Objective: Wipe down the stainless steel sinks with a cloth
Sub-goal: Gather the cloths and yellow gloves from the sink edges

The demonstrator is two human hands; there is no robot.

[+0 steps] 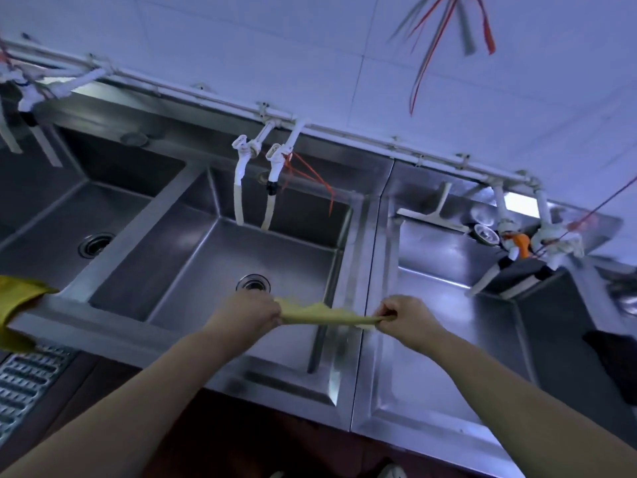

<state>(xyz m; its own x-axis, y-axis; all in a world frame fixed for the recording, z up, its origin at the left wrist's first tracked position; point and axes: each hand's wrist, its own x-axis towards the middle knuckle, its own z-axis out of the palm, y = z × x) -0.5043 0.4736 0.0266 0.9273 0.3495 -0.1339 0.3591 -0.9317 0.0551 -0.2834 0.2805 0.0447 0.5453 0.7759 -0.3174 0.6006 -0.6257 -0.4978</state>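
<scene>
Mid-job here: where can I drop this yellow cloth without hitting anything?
Bare floor of the middle sink, between the drain and its left wall, is open. So is the flat steel strip between the middle and right sinks. The right sink's back edge is crowded: squeegee, strainer, taps.

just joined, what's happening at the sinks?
A person holds a yellow cloth stretched and bunched between both hands: left hand grips one end, right hand the other. They hold it over the front right corner of the middle sink, near its drain. It looks like wringing, not wiping.
</scene>
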